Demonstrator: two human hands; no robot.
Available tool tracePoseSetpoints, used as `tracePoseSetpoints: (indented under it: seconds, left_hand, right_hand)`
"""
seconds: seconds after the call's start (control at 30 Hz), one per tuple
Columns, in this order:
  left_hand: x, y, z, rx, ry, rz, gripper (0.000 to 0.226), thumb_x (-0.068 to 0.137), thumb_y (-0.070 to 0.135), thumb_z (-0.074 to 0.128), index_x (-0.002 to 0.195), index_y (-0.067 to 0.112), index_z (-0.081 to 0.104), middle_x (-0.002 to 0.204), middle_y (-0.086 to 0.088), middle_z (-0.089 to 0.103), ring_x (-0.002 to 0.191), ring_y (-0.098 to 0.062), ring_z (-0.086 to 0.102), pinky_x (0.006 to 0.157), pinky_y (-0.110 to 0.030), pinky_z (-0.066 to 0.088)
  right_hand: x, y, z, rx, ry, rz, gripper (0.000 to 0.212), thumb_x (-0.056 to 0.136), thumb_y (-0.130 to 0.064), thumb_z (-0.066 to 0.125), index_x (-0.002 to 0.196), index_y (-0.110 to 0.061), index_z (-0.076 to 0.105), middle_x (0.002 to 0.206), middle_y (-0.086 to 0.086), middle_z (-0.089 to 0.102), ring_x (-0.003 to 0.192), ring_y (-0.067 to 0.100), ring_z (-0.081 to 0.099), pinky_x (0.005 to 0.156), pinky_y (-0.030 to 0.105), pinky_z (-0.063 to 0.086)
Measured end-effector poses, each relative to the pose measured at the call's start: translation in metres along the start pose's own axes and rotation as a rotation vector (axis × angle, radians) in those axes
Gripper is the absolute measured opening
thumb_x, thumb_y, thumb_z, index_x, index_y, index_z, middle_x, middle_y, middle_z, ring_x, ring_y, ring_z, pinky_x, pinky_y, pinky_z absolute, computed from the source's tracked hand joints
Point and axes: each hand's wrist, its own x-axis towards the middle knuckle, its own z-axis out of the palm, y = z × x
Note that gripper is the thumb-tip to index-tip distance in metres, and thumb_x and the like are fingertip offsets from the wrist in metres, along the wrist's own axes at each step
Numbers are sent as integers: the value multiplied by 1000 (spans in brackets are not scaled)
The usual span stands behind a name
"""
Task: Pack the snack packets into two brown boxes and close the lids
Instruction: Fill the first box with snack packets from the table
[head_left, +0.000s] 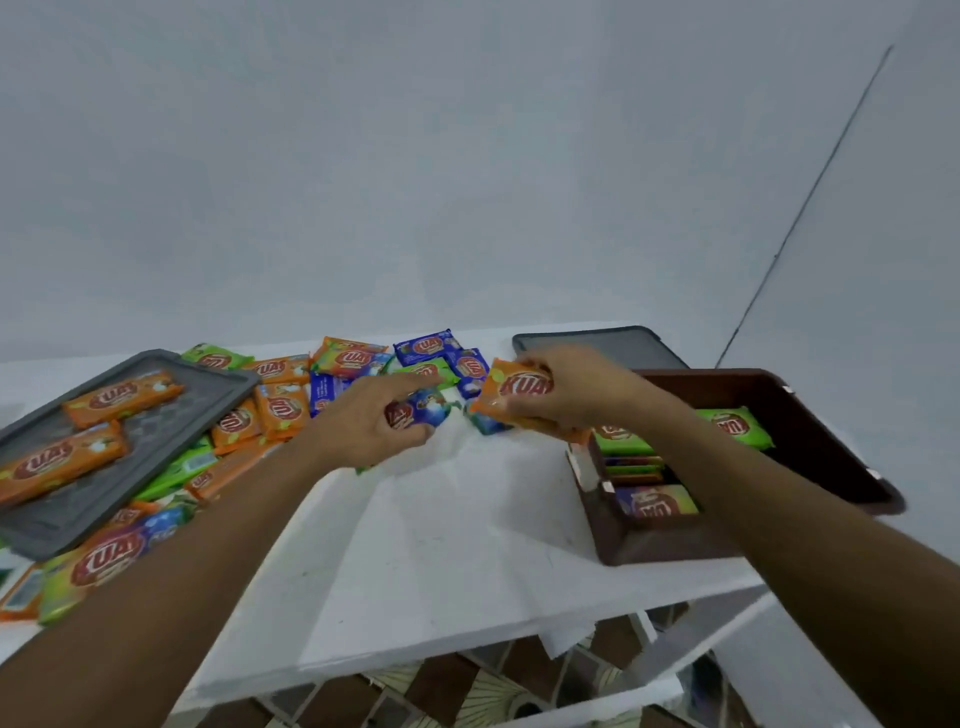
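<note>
Over on the left of the white table (415, 545) a grey tray (156, 441) lies tilted over a heap of loose snack packets (280, 408), two orange ones sitting on it and more spilling out beneath and behind toward the wall. Moving in, the left hand (363, 421) has its fingers curled round a blue packet (415, 410), pinching it just off the table at the near edge of the heap. Right beside it the right hand (566, 389) grips an orange packet (511, 395) by its near long edge, face toward the camera, its long axis running roughly left to right across the table. What matters next, I'd say, is that the open brown box (675, 535) lies to the right of both hands and nearer the person, so the right hand is plainly the closer one. Packets already in the box lie in rows with long sides running across it, a green one at the back. The orange packet looks nearly lined up already. A dark lid (608, 345) rests flat behind. Only one box shows.
</note>
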Motion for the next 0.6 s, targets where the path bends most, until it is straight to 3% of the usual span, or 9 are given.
tracePoseSetpoints:
  seconds: [0.1,0.2,0.4,0.5,0.6]
  left_hand:
    - [21,57,0,-35,47,71,64,78,41,70,137,48,45,112,18,59,87,-2,57,77,-26,46]
    - [42,111,10,-85,29,147,69,68,48,71,133,45,49,120,21,61,98,-2,63,89,-32,53]
    - [83,210,56,-37,-94,280,72,70,43,79,136,36,50,116,19,61,93,2,61,79,-14,50]
    - [94,233,86,16,-265,302,78,72,43,79,140,37,43,129,15,57,108,-4,57,92,-25,48]
    - [94,240,114,157,-466,265,76,73,37,80,139,37,40,126,11,57,107,-10,54,91,-28,46]
  right_hand:
    - [-27,59,-36,175,37,-18,26,91,-45,59,114,-33,61,91,-6,68,82,18,67,67,35,54]
    - [-48,124,-54,241,-6,34,17,95,-37,57,111,-35,60,94,0,71,84,23,70,77,46,57]
    - [-76,225,-65,130,-197,-12,20,94,-29,61,114,-31,60,101,1,69,89,16,68,83,43,56]
    - [-82,243,-58,14,-313,-55,24,94,-27,60,118,-31,59,113,-3,66,96,12,66,85,36,56]
    - [-85,251,-45,-108,-384,-131,31,96,-23,56,126,-28,59,116,-7,61,102,14,62,88,30,52]
